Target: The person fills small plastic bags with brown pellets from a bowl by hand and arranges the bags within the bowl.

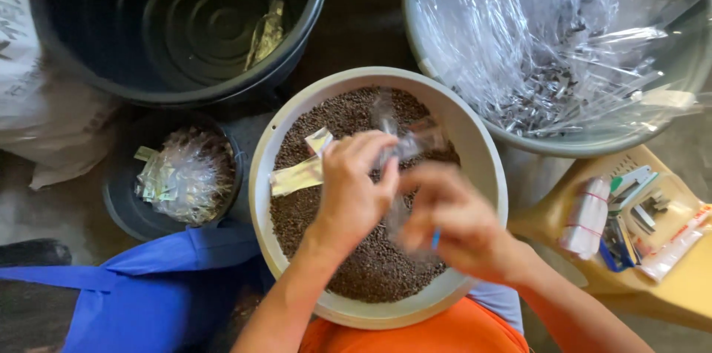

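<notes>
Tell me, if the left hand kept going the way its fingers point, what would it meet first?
Probably the small clear plastic bag that the left hand already pinches; beyond it, the pale basin's far rim. Depth is unclear.

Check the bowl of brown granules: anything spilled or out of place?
No spill shows. Two small packets lie on the granules inside the pale bowl, beside the left hand. Nothing looks damaged.

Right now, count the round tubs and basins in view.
4: a big black tub upper left, a small black tub below it, a white basin of brown granules at centre, a grey basin of clear wrappers upper right.
</notes>
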